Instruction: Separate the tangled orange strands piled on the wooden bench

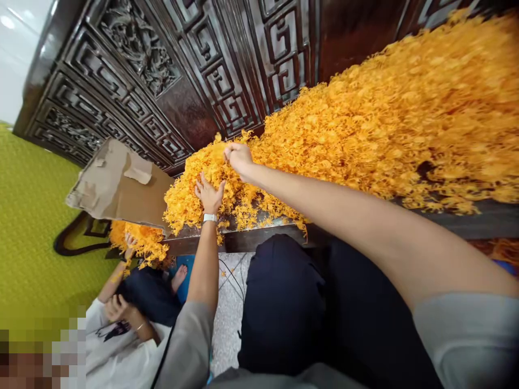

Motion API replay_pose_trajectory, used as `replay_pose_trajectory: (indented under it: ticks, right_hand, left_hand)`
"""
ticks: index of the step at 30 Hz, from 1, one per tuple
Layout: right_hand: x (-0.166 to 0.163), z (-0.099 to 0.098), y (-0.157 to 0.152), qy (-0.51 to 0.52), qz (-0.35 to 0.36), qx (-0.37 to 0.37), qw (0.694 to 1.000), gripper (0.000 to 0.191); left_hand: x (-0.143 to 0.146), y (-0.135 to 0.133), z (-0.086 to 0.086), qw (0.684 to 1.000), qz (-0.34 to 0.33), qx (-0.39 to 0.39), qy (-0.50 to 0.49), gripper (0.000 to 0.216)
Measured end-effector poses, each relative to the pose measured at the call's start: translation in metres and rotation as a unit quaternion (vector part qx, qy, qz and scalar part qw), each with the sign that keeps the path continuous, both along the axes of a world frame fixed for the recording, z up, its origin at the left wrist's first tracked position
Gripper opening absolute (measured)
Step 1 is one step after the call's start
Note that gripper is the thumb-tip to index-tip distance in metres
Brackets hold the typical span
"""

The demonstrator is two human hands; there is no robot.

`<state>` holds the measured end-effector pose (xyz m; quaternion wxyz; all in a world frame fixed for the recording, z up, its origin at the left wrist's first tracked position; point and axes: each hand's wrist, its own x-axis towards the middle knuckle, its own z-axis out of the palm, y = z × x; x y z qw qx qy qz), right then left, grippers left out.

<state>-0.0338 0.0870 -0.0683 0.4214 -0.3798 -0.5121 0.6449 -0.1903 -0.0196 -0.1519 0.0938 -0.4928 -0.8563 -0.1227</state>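
A long heap of yellow-orange frilly, flower-like pieces (365, 135) lies along the dark wooden bench. My left hand (210, 195), with a white band at its wrist, rests on the near left end of the heap, fingers spread and palm down. Just right of it and farther back, my right hand (239, 159) is closed, its fingers curled at a slightly blurred frilly orange piece (219, 150). The fingertips are partly hidden, and I cannot see how that piece sits in them.
Behind the heap rises a carved dark wood backrest (186, 70). A cardboard box (140, 200) stands at the heap's left end. Beyond it a seated person in a white shirt (130, 351) has a hand at more orange pieces (141, 240). A yellow-green wall (32, 216) is at left.
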Motion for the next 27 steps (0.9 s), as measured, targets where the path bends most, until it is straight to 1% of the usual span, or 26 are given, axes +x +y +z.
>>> replay_pose_trajectory:
  ticks: [3,7,9,11,12,13,15,17,18,19,20,21,22,23,24,25,26,27]
  right_hand:
    - [0.026,0.022,0.009,0.062,-0.018,-0.023,0.998,0.020]
    - [0.065,0.047,0.020,0.142,-0.027,-0.060,0.988,0.024]
    - [0.088,0.062,0.031,0.200,-0.063,-0.070,0.975,0.026]
    - [0.113,0.077,0.044,0.263,-0.106,-0.063,0.957,0.026]
    - [0.126,0.084,0.051,0.288,-0.116,-0.054,0.949,0.027]
    - [0.139,0.088,0.057,0.304,-0.114,-0.043,0.945,0.029]
    - [0.164,0.093,0.063,0.310,-0.089,-0.024,0.946,0.033]
    - [0.182,0.092,0.061,0.299,-0.052,-0.013,0.953,0.036]
    - [0.188,0.091,0.058,0.291,-0.034,-0.009,0.956,0.038]
    - [0.191,0.089,0.054,0.284,-0.017,-0.006,0.959,0.041]
    - [0.192,0.086,0.050,0.277,0.001,-0.004,0.961,0.044]
    - [0.191,0.084,0.044,0.271,0.018,0.002,0.962,0.047]
    - [0.189,0.082,0.039,0.267,0.033,0.010,0.963,0.047]
    - [0.185,0.079,0.034,0.266,0.047,0.022,0.963,0.044]
    - [0.181,0.076,0.029,0.267,0.059,0.035,0.961,0.039]
    - [0.176,0.074,0.023,0.270,0.070,0.048,0.959,0.031]
    - [0.171,0.071,0.018,0.275,0.078,0.061,0.956,0.022]
    - [0.166,0.068,0.014,0.281,0.084,0.072,0.953,0.014]
  left_hand:
    - [-0.004,0.006,0.012,0.999,-0.006,-0.027,-0.024,0.096]
    - [-0.007,0.013,0.025,0.997,0.027,-0.063,-0.047,0.095]
    - [-0.004,0.015,0.027,0.995,0.032,-0.092,-0.034,0.092]
    - [0.000,0.016,0.029,0.993,0.031,-0.113,-0.017,0.090]
    - [0.002,0.016,0.031,0.992,0.029,-0.123,-0.016,0.088]
    - [0.005,0.016,0.034,0.991,0.026,-0.132,-0.019,0.086]
    - [0.010,0.015,0.043,0.988,0.020,-0.147,-0.028,0.085]
    - [0.020,0.014,0.058,0.987,0.021,-0.156,-0.028,0.086]
    - [0.028,0.012,0.067,0.988,0.023,-0.148,-0.020,0.084]
    - [0.040,0.008,0.076,0.992,0.024,-0.126,-0.012,0.079]
    - [0.055,0.004,0.086,0.996,0.018,-0.086,-0.002,0.072]
    - [0.074,-0.001,0.095,1.000,-0.010,-0.022,0.002,0.064]
    - [0.095,-0.006,0.104,0.997,-0.051,0.059,-0.014,0.058]
    - [0.119,-0.011,0.113,0.983,-0.109,0.138,-0.043,0.056]
    - [0.143,-0.015,0.121,0.959,-0.175,0.207,-0.078,0.057]
    - [0.167,-0.016,0.127,0.929,-0.232,0.266,-0.115,0.057]
    - [0.187,-0.014,0.133,0.900,-0.271,0.309,-0.144,0.057]
    - [0.204,-0.010,0.137,0.883,-0.297,0.325,-0.163,0.055]
